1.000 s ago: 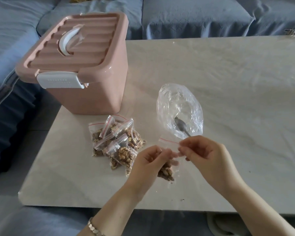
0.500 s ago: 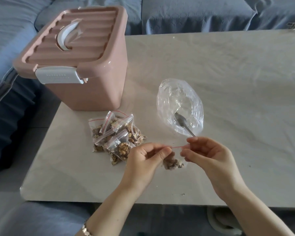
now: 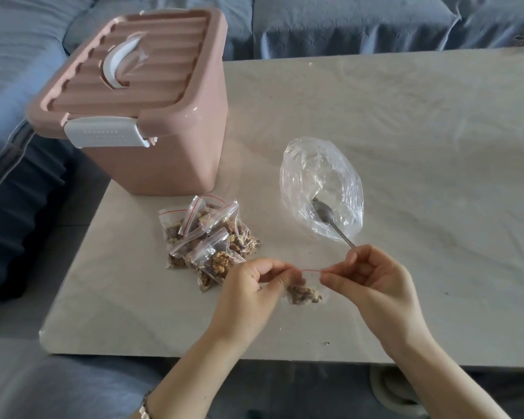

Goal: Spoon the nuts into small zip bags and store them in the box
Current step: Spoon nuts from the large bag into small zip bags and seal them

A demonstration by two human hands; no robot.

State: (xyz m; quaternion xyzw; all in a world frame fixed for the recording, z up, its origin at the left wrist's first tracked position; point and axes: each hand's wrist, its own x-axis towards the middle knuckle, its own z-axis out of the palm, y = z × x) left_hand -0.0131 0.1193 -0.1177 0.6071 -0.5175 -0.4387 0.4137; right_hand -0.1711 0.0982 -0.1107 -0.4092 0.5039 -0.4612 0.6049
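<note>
A small zip bag [image 3: 304, 290] with walnut pieces hangs between my hands just above the table. My left hand [image 3: 254, 285] pinches the left end of its red zip strip and my right hand [image 3: 372, 279] pinches the right end. A pile of several filled zip bags [image 3: 208, 240] lies to the left. Behind my right hand a large clear plastic bag [image 3: 321, 186] lies on the table with a metal spoon [image 3: 330, 220] in its mouth. The pink box [image 3: 152, 116] stands at the back left with its lid on and its white latch down.
The pale marble table [image 3: 406, 131] stretches to the right and back. A blue sofa [image 3: 345, 22] runs behind it and along the left side. The table's near edge is close under my wrists.
The small bag has dropped lower toward the table and my hands have drawn apart along the zip strip.
</note>
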